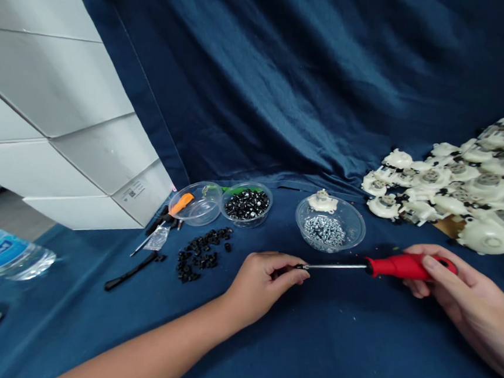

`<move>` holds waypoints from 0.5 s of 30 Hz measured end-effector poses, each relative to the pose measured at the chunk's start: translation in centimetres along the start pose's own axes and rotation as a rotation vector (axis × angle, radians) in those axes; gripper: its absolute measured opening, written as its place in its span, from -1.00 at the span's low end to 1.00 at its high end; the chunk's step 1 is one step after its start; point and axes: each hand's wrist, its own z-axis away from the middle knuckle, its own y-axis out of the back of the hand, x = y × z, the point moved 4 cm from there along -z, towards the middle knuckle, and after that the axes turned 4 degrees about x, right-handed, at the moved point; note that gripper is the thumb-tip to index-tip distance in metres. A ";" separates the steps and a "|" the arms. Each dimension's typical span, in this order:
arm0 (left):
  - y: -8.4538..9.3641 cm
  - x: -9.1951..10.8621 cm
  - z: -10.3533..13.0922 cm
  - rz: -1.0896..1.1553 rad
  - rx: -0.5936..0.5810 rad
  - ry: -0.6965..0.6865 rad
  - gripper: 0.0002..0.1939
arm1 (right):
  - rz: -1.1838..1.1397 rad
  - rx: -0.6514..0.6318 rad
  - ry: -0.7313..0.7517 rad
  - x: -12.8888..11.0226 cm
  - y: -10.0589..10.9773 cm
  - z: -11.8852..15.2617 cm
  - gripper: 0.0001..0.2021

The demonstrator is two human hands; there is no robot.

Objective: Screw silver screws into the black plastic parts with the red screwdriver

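My right hand (449,280) is wrapped round the red handle of a screwdriver (395,266), its steel shaft pointing left. The shaft's tip meets a small black part (302,266) pinched between the thumb and fingers of my left hand (264,282); the fingers hide most of that part. Just beyond the shaft stands a clear plastic bowl (357,233) of small silver screws (325,231), with one cream plastic housing (322,202) resting at its far side. Loose black parts (200,255) lie in a pile left of my left hand.
Many cream housings (489,236) are heaped at the right. Behind the loose pile are a bowl of black parts (247,205) and a clear bowl with an orange item (181,203). White boxes (82,162), a black strap (129,273) and a water bottle (10,251) are at left.
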 end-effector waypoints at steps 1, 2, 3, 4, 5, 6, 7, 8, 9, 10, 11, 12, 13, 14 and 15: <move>0.0 0.0 0.0 -0.010 -0.011 -0.004 -0.78 | -0.005 0.010 0.003 0.1 0.1 0.0 -0.53; -0.1 0.1 0.0 -0.016 -0.018 -0.006 -0.77 | -0.006 0.020 0.003 0.2 0.2 0.1 -0.53; -0.1 0.1 0.0 -0.021 -0.021 -0.007 -0.76 | -0.006 0.028 0.002 0.3 0.4 0.1 -0.52; -0.1 0.2 -0.1 -0.024 -0.023 -0.005 -0.76 | -0.008 0.034 0.004 0.3 0.4 0.1 -0.51; -0.1 0.2 -0.1 -0.025 -0.022 -0.005 -0.75 | -0.010 0.039 0.002 0.4 0.5 0.2 -0.49; 0.0 0.2 -0.1 -0.025 -0.021 -0.005 -0.75 | -0.013 0.044 0.001 0.4 0.6 0.2 -0.47; 0.0 0.3 -0.1 -0.025 -0.021 -0.004 -0.75 | -0.017 0.050 -0.001 0.4 0.6 0.2 -0.45; 0.0 0.2 -0.2 -0.025 -0.021 0.000 -0.76 | -0.022 0.054 -0.004 0.4 0.6 0.2 -0.43; 0.0 0.2 -0.2 -0.024 -0.024 0.007 -0.76 | -0.025 0.060 -0.002 0.4 0.7 0.3 -0.42; 0.0 0.1 -0.2 -0.021 -0.028 0.018 -0.76 | -0.028 0.068 0.000 0.3 0.7 0.3 -0.41; 0.0 0.1 -0.2 -0.015 -0.036 0.031 -0.76 | -0.028 0.074 0.005 0.2 0.7 0.3 -0.41; 0.0 0.0 -0.2 -0.004 -0.044 0.044 -0.76 | -0.023 0.078 0.016 0.1 0.7 0.3 -0.42; 0.0 -0.1 -0.2 0.010 -0.051 0.056 -0.75 | -0.017 0.080 0.032 -0.1 0.6 0.3 -0.43; 0.0 -0.2 -0.2 0.024 -0.057 0.066 -0.75 | -0.010 0.084 0.052 -0.3 0.6 0.4 -0.43; 0.0 -0.3 -0.2 0.039 -0.059 0.077 -0.74 | -0.002 0.088 0.072 -0.5 0.6 0.4 -0.44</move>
